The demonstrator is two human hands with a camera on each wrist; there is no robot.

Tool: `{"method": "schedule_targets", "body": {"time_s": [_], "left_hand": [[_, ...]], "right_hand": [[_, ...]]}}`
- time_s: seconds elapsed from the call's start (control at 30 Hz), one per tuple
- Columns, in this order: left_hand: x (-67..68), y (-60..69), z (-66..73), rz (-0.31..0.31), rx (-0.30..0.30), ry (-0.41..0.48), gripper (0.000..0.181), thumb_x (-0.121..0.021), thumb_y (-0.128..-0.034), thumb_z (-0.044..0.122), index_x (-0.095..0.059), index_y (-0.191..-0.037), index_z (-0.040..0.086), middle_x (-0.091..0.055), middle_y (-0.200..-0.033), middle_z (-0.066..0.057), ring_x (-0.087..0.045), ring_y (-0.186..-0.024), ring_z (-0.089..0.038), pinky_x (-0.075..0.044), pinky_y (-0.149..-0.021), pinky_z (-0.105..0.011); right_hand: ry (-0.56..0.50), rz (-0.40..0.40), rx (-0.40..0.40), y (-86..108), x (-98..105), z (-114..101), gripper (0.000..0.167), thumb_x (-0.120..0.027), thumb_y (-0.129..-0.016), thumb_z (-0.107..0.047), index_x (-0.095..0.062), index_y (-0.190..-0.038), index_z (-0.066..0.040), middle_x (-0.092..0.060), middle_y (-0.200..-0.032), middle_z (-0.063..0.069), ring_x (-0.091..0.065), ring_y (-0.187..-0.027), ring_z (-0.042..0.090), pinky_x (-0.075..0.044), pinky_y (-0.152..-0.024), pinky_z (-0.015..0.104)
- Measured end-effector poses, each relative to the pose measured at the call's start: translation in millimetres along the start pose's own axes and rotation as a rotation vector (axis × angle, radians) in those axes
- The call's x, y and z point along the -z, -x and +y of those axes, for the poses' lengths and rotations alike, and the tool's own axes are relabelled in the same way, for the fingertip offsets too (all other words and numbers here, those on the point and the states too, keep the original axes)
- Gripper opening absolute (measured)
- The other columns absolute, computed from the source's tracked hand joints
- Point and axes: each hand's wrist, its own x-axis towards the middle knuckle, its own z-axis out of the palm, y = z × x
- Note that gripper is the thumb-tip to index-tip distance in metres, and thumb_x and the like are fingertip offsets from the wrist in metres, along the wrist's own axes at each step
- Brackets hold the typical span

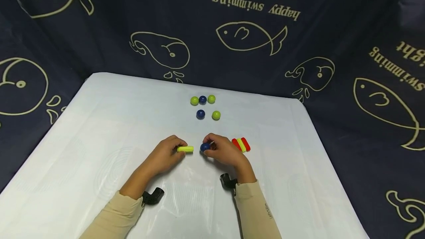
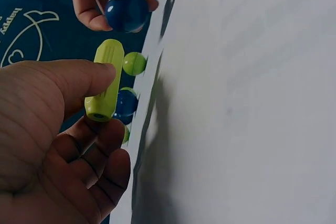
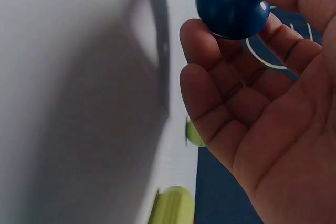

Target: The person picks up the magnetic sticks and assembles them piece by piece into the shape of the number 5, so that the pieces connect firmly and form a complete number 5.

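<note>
My left hand (image 1: 168, 155) pinches a yellow-green stick (image 1: 186, 149) between thumb and fingers; in the left wrist view the stick (image 2: 106, 80) shows grooved sides and a small hole in its end. Just to the right, my right hand (image 1: 225, 151) holds a dark blue ball (image 1: 205, 147) by thumb and fingertips. A small gap separates ball and stick. In the right wrist view the blue ball (image 3: 232, 4) has a seam line around it, with the lower fingers curled loosely under it.
Beyond the hands, a green ball (image 1: 194, 100), a blue ball (image 1: 202, 100) and another green ball (image 1: 211, 99) form a row. Nearer are a blue ball (image 1: 200, 114) and a green ball (image 1: 216, 115). Red sticks (image 1: 245, 144) flank a yellow stick (image 1: 241, 145) beside my right hand.
</note>
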Motion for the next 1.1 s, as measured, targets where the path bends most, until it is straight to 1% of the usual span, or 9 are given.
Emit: {"method": "schedule_targets", "body": {"time_s": [0.07,0.2,0.4,0.6,0.87,1.1], "left_hand": [[0.1,0.5,0.1,0.005,-0.006,0.003,0.019,-0.073,-0.0874,0.005,-0.07,-0.105,0.009,-0.061,-0.097,0.002,-0.056,-0.085,-0.013,-0.048,-0.077,-0.037],[-0.2,-0.1,0.7,0.011,-0.027,0.0,0.019,-0.073,-0.0869,0.004,-0.071,-0.105,0.009,-0.061,-0.097,0.002,-0.057,-0.086,-0.014,-0.048,-0.078,-0.038],[-0.2,0.2,4.0,0.011,-0.042,0.004,0.02,-0.074,-0.0859,0.002,-0.07,-0.105,0.008,-0.061,-0.096,0.001,-0.058,-0.086,-0.016,-0.048,-0.079,-0.038],[-2.6,1.1,9.4,-0.001,-0.046,0.009,0.019,-0.073,-0.0862,0.002,-0.071,-0.105,0.007,-0.06,-0.096,0.0,-0.058,-0.087,-0.016,-0.048,-0.079,-0.038],[-4.8,1.7,8.1,-0.002,-0.042,0.014,0.019,-0.073,-0.0862,0.003,-0.071,-0.105,0.008,-0.06,-0.096,0.002,-0.057,-0.086,-0.015,-0.048,-0.08,-0.037],[-5.4,1.4,7.3,-0.002,-0.067,0.004,0.019,-0.074,-0.0861,0.003,-0.071,-0.105,0.008,-0.06,-0.096,0.002,-0.056,-0.085,-0.014,-0.048,-0.079,-0.037]], "right_hand": [[0.009,-0.012,0.005,1.0,-3,1,0.021,-0.072,-0.091,-0.012,-0.061,-0.109,-0.014,-0.062,-0.094,-0.002,-0.056,-0.082,0.016,-0.049,-0.073,0.031],[0.018,-0.008,0.015,4.4,-7,4,0.021,-0.072,-0.09,-0.011,-0.061,-0.108,-0.013,-0.061,-0.092,-0.003,-0.055,-0.081,0.015,-0.048,-0.074,0.03],[0.007,-0.011,0.04,6.8,-11,1,0.022,-0.071,-0.091,-0.013,-0.061,-0.11,-0.013,-0.061,-0.092,-0.003,-0.055,-0.08,0.015,-0.048,-0.074,0.03],[-0.007,-0.005,0.03,9.3,-13,3,0.021,-0.071,-0.091,-0.012,-0.061,-0.11,-0.013,-0.061,-0.091,-0.003,-0.056,-0.079,0.014,-0.047,-0.073,0.03],[-0.013,-0.001,0.029,9.5,-14,3,0.021,-0.071,-0.091,-0.013,-0.061,-0.109,-0.013,-0.061,-0.09,-0.003,-0.055,-0.079,0.015,-0.047,-0.072,0.03],[-0.025,0.007,0.051,9.5,-14,3,0.021,-0.071,-0.091,-0.011,-0.061,-0.109,-0.012,-0.061,-0.091,-0.003,-0.055,-0.078,0.015,-0.047,-0.071,0.03]]}}
